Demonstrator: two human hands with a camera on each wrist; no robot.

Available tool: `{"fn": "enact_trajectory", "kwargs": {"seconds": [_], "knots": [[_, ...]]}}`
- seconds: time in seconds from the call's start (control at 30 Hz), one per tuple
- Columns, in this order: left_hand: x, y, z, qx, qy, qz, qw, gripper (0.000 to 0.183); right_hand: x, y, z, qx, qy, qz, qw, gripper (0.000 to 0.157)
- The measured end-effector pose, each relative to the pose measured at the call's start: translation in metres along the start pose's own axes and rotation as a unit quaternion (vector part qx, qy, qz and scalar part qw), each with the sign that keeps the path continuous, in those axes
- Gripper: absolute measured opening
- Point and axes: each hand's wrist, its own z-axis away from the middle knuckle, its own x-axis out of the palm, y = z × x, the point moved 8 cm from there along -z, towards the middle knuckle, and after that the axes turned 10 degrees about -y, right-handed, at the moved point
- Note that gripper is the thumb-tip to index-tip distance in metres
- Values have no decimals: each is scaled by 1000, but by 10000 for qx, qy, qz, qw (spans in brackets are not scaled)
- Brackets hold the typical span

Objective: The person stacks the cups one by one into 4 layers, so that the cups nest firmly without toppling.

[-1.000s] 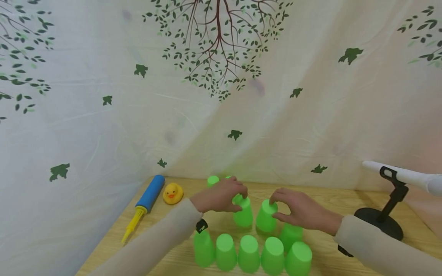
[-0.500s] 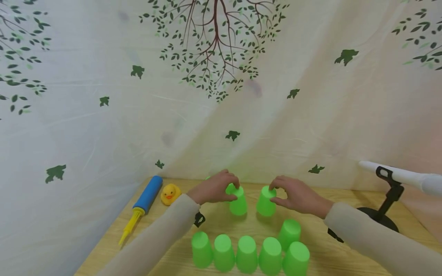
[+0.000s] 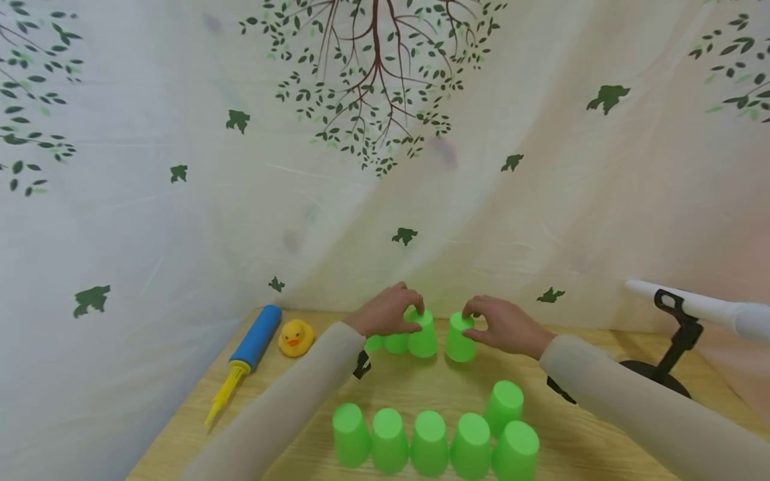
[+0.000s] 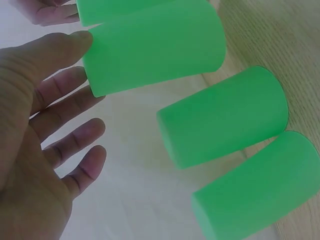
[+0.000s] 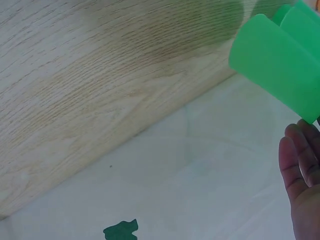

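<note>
Held cups [image 3: 424,339] moved back, left hand [image 3: 385,312] part-hiding others [image 3: 396,344].

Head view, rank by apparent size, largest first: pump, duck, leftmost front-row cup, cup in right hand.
1. Pump
2. Leftmost front-row cup
3. Duck and cup in right hand: too close to rank; the hand partly covers that cup.

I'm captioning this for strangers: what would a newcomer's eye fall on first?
Most likely the bright green cups, upside down, five lined up at the near side of the wooden table. Beyond them, the left hand and right hand each grip another cup by its top, close to the patterned backdrop. Off to the left, the yellow duck and the blue-and-yellow pump also stand out.
</note>
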Motion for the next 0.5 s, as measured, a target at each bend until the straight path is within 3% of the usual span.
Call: {"fn": "enact_trajectory", "kwargs": {"seconds": [0.5], "knots": [[14, -13, -34, -292, -436, -172, 9985, 24, 21, 27, -20, 363, -172, -16, 9992, 22]]}}
